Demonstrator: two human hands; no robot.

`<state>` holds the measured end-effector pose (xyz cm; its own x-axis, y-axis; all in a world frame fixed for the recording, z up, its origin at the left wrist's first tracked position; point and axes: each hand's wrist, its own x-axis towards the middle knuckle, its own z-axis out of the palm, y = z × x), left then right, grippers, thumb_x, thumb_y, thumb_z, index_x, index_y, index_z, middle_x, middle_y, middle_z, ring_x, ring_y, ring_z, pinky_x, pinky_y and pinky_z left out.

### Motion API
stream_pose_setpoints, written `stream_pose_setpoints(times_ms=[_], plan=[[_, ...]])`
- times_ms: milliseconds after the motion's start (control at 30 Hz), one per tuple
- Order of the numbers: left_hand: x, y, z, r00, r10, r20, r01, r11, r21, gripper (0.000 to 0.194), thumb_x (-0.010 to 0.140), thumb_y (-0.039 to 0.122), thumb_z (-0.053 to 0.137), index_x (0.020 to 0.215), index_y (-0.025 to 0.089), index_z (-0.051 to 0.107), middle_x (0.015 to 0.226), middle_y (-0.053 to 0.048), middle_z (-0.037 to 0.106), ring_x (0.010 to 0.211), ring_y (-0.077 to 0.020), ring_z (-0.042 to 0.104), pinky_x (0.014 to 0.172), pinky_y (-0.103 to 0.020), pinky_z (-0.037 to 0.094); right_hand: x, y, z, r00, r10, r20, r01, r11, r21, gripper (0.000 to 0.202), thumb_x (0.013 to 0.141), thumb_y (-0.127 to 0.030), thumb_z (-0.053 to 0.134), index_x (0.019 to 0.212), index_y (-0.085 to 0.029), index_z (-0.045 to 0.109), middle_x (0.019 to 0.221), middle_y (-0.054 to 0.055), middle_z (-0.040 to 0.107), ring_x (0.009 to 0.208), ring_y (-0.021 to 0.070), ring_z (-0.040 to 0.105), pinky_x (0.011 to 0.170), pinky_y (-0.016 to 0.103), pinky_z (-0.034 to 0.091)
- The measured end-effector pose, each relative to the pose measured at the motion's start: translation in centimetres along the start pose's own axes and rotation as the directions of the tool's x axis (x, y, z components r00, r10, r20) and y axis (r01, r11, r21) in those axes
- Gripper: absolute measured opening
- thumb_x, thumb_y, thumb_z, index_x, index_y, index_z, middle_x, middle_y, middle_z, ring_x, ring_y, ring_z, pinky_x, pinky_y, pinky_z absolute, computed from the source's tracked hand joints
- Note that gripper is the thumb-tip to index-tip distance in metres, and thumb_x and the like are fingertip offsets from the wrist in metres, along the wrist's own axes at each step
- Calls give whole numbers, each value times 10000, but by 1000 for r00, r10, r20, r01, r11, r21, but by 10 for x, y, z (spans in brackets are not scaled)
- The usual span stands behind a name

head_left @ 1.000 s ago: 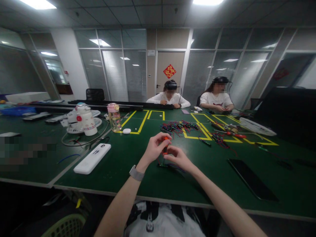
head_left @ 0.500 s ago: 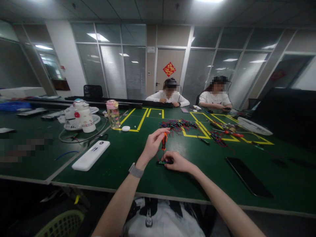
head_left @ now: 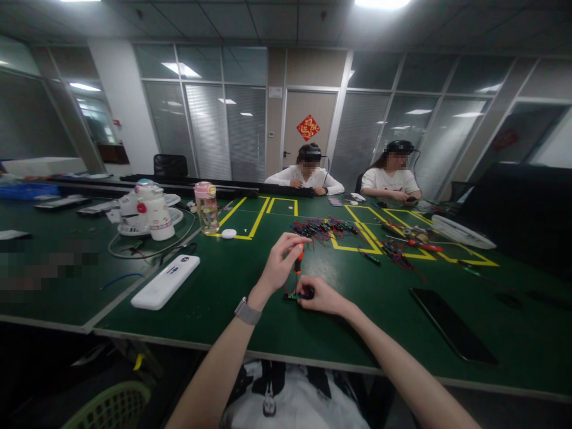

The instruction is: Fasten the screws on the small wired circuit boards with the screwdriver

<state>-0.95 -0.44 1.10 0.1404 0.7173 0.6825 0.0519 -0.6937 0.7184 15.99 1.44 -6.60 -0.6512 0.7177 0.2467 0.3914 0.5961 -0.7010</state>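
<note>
My left hand (head_left: 282,257) is closed around the handle of an orange and black screwdriver (head_left: 299,261), which stands upright with its shaft pointing down. Below it lies a small green circuit board (head_left: 292,296) with dark ends and thin wires, flat on the green table (head_left: 250,381). The screwdriver's tip reaches down to the board; the exact contact point is too small to make out. My right hand (head_left: 319,294) grips the right part of the board and presses it against the table, its fingers covering that end.
Beyond my hands lies a heap of wired boards (head_left: 324,227). A black phone (head_left: 451,325) is at the right, a white power bank (head_left: 166,282) at the left. Bottles, including a pink-lidded one (head_left: 206,208), stand farther left. Two people (head_left: 308,173) sit across the table.
The camera view has shifted slightly. My left hand's fingers have altered a little on the screwdriver handle, while the board and my right hand stay in place.
</note>
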Motion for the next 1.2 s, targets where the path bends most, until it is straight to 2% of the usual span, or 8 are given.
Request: stream_pose_setpoints(times_ms=[100,300,500,633,867,1033,1100,1200], plan=[[0,2,2,995,-34,89,43,993,-105,305,927,264,471,1142,194,675,1193,-87,612,1073,-206,597,908,-308,491,0,-1,-1,1000,-10,-1,10,1000,13,144,637,-67,618,756,-148,612,672,-43,512,605,95,441,563,203,329],[-1,3,4,976,-133,172,178,942,-285,341,904,324,541,1172,134,633,1078,-124,682,876,-190,675,807,-306,538,1,-5,-2,1000,5,-2,-5,1000,9,209,618,-51,634,800,-148,669,646,-49,500,598,94,440,557,201,320],[-1,6,5,978,-145,152,176,961,-215,300,881,317,591,1115,141,657,989,-95,677,801,-153,657,728,-251,526,2,-4,-2,999,34,-4,-34,999,7,290,599,-38,637,853,-150,719,637,-43,507,593,98,447,558,204,335],[-2,4,6,972,-150,182,184,965,-185,294,887,313,584,1131,162,651,994,-79,667,801,-148,652,750,-258,522,3,-3,-2,1000,4,19,-5,1000,19,216,661,-118,675,867,-151,732,643,-29,525,593,103,427,552,213,328],[-2,1,6,973,-127,195,168,963,-211,322,945,316,476,1194,167,616,1140,-115,653,988,-202,633,874,-316,512,4,-1,-2,1000,-17,11,17,999,41,199,715,-255,743,891,-165,768,657,-12,538,607,112,433,555,223,331],[-3,3,8,965,-149,213,192,962,-193,324,936,313,489,1207,181,608,1016,-77,641,840,-161,642,785,-284,521,4,4,-2,1000,12,10,-13,997,76,217,713,-288,761,904,-189,788,685,1,540,645,128,465,580,232,371],[-3,2,9,971,-133,199,163,977,-141,299,907,302,542,1172,200,638,953,-46,596,788,-140,613,724,-254,512,4,5,-3,1000,5,19,-7,997,77,235,720,-283,755,939,-205,787,696,3,546,656,131,470,589,235,371],[-4,0,10,992,-48,116,43,998,43,260,843,269,644,1097,225,684,865,-12,525,768,-132,546,705,-237,484,4,6,-3,999,-6,31,3,997,80,257,723,-285,753,967,-210,781,736,11,584,651,126,471,593,238,370]])
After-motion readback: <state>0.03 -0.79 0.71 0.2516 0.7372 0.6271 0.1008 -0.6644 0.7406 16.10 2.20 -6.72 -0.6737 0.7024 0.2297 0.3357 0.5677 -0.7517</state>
